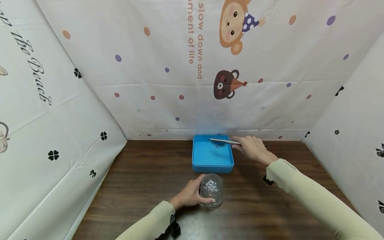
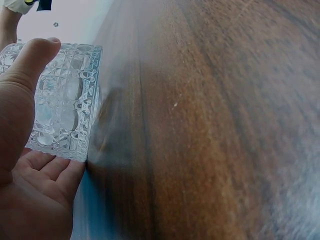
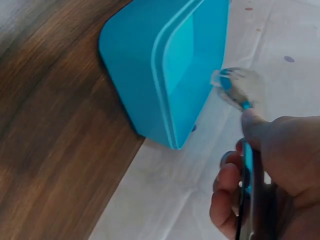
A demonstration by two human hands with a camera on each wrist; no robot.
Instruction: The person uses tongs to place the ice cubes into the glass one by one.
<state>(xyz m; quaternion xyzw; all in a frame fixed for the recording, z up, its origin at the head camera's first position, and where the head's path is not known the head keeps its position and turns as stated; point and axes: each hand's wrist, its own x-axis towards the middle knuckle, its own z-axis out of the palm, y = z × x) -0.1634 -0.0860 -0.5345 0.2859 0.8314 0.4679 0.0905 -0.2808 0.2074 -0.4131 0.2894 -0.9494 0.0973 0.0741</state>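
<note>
My left hand [image 1: 190, 193] holds a clear cut-glass tumbler [image 1: 218, 191] low over the table, thumb on the near side and fingers around the far side. Shiny clear or silvery bits show in the tumbler; their kind is hard to tell. In the left wrist view, the patterned wall of the glass [image 2: 67, 100] is between thumb and fingers. My right hand [image 1: 251, 147] grips metal tongs [image 1: 225, 141] with clear, rounded ends, above the right back part of a blue tray [image 1: 213, 169]. Whether the tongs' ends [image 3: 242, 85] hold anything is blurred.
The blue tray sits at the back of the dark wood table [image 1: 150, 183], close to a white printed cloth [image 1: 168, 110]. White cloth walls also close off the left and right sides. The tumbler is in front of the tray.
</note>
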